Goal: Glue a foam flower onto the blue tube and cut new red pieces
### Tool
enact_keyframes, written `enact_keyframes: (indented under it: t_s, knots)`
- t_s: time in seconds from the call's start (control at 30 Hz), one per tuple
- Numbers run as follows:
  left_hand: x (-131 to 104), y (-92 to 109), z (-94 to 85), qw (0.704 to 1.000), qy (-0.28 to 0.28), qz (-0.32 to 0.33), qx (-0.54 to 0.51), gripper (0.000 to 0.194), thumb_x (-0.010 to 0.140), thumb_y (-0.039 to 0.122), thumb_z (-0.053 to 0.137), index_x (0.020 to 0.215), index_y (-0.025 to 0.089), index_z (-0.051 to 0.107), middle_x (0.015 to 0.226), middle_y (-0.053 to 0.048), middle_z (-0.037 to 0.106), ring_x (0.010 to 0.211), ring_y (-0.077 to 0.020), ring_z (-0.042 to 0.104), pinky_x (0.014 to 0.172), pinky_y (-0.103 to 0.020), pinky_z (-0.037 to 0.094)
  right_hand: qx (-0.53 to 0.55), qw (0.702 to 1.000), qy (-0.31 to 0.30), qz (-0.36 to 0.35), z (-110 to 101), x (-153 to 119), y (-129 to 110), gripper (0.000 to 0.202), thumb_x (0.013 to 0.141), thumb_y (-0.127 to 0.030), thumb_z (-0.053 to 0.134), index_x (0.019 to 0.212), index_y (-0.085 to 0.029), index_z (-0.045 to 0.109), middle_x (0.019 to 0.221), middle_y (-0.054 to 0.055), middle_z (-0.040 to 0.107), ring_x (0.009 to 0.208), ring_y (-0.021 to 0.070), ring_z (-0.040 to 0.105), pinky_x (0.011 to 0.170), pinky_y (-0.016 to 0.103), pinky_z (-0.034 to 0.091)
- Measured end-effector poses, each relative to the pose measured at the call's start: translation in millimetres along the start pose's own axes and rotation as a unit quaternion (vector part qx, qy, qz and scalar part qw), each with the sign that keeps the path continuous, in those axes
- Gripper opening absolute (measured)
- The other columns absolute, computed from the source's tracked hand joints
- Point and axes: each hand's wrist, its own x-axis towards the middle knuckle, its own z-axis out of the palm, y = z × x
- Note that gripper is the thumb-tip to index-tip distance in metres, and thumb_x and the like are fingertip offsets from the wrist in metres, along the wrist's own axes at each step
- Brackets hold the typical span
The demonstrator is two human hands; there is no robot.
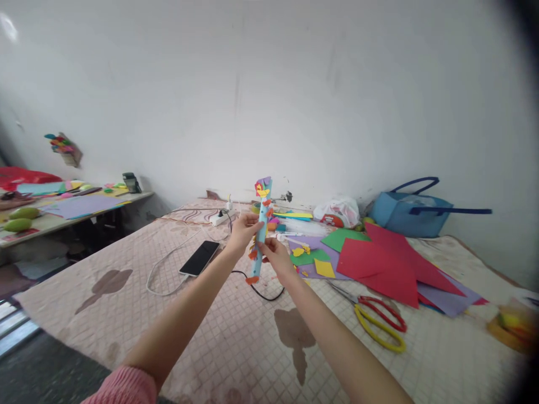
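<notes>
Head view. From where I stand, the blue paper strip is held nearly upright above the table cloth, in front of the person. The left hand pinches it around mid-length, thumb and fingers closed on the edge. The right hand grips it lower down, thumb against the face; its other fingertips are partly hidden.

Caution: orange scraps project from both edges. Finger pressure or sliding could probably bend or detach them. Unequal pull between the hands could crease the strip. If lowered, its bottom end could catch the black cord looped near it. The scissors lie near the right forearm, where a sweep could knock them.

Markings: the plastic bag bears red print, illegible here. No brand is readable on the phone.
</notes>
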Motion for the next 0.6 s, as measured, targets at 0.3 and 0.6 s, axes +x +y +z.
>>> enact_keyframes:
  t_s: [0.3,0.6]
  knots:
    - [-14.4,1.7,-0.8,1.000,-0.018,-0.005,0.008,0.028,0.059,0.025,0.073,0.082,0.014,0.062,0.072,-0.002,0.063,0.063,-0.0124,0.059,0.059,-0.024,0.046,-0.042,0.984,0.141,-0.103,-29.8,18.0,-23.7,0.028,0.073,-0.040,0.061,0.089,-0.018,0.059,0.082,0.003,0.060,0.067,0.0140,0.051,0.062,0.026,0.042]
    - [-21.4,-11.2,-1.8,0.999,-0.019,-0.001,0.030,0.028,0.059,0.025,0.072,0.082,0.015,0.060,0.068,-0.002,0.062,0.062,-0.0138,0.059,0.057,-0.025,0.046,-0.030,0.983,0.153,-0.092,-39.2,14.4,-18.8,0.024,0.071,-0.042,0.059,0.072,-0.019,0.059,0.062,-0.001,0.056,0.055,0.0129,0.048,0.049,0.024,0.037]
